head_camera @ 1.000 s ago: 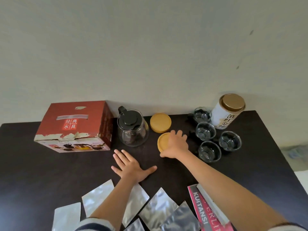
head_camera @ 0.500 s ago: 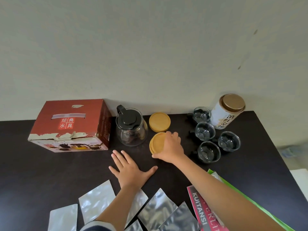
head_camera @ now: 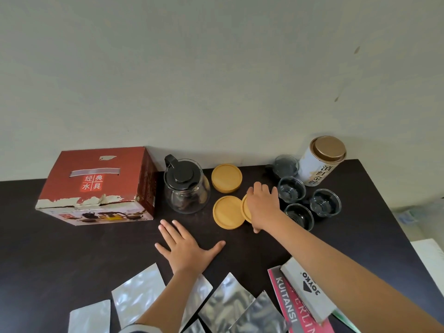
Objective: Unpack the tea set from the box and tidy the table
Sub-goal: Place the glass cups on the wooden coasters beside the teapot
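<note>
Your right hand [head_camera: 263,206] lies over a round wooden coaster [head_camera: 245,207], fingers curled round its rim; only the coaster's left edge shows from under the palm, and you hold it tilted rather than flat. Touching its left edge, a second coaster [head_camera: 227,211] lies flat on the dark table [head_camera: 72,248]: pale yellow-brown wood, with a raised lip around a shallow centre. Behind that one, near the wall, sits a short stack of coasters [head_camera: 226,177] of the same colour.

Your left hand [head_camera: 186,248] rests palm down on the table, fingers spread wide, holding nothing.

The glass teapot [head_camera: 186,188] stands upright left of the coasters, clear-bodied with a black lid and black handle. The red box [head_camera: 101,186] stands just left of the teapot, closed, with white characters on top and torn, peeling paper along its front upper edge.

Four small glass cups [head_camera: 291,188] stand grouped right of your right hand, clear with dark handles; the nearest is just beside your knuckles. A white tea canister [head_camera: 322,162] with a gold lid stands behind them at the wall.

Silver foil pouches [head_camera: 137,292] lie scattered along the near edge, and a pink receipt book [head_camera: 288,306] lies under your right forearm.
</note>
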Demonstrator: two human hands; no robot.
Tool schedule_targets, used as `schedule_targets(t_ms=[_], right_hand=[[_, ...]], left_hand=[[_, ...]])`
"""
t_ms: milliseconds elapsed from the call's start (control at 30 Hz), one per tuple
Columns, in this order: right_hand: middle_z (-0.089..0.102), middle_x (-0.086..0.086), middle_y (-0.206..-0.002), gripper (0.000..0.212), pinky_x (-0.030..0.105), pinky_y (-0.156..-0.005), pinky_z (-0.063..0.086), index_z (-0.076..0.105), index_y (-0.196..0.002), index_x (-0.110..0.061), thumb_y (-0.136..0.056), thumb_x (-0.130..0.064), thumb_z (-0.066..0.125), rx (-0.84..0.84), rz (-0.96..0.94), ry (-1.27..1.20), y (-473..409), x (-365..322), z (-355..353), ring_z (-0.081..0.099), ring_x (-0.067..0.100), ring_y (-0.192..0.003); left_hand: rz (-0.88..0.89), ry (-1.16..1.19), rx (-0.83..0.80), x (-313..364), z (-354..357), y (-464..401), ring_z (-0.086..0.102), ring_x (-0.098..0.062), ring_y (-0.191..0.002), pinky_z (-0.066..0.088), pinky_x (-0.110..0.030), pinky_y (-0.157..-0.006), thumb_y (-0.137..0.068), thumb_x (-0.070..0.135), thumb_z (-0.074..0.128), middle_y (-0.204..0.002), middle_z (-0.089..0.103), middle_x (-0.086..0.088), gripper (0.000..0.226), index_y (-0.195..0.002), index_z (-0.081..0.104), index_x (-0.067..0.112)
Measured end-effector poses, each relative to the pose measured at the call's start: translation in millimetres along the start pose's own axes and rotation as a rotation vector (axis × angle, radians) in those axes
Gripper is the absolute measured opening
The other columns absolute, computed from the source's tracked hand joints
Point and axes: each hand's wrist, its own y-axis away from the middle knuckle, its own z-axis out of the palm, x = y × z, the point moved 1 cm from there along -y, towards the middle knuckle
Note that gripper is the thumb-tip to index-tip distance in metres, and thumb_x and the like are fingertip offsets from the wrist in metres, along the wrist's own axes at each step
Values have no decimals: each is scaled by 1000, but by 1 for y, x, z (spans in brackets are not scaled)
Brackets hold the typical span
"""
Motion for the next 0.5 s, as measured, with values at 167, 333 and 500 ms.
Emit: schedule_targets(t_ms=[167, 333, 500], right_hand=[[30, 16, -142, 119, 46, -112, 30, 19, -147, -1, -59, -44, 87, -14, -40, -39, -2, -8, 4, 34, 32, -132], [31, 17, -142, 119, 43, -110, 33, 20, -147, -2, -60, -48, 85, -16, -49, -95, 0, -11, 0, 36, 32, -131], [32, 18, -139, 119, 41, -108, 34, 20, -146, 2, -59, -41, 88, 22, 27, -44, 5, -5, -4, 36, 33, -128]], left_hand=[[21, 13, -28, -3, -3, 0, -23, -35, -141, 3, -58, -113, -42, 102, 26, -153, -24, -22, 151, -146, -15, 0], [94, 13, -21, -14, 0, -1, -22, -35, -142, 3, -54, -115, -48, 99, 25, -153, -23, -22, 145, -147, -12, 1], [131, 17, 39, -24, -4, -1, -21, -31, -143, 2, -56, -114, -58, 95, 31, -156, -18, -18, 134, -148, -8, 4]])
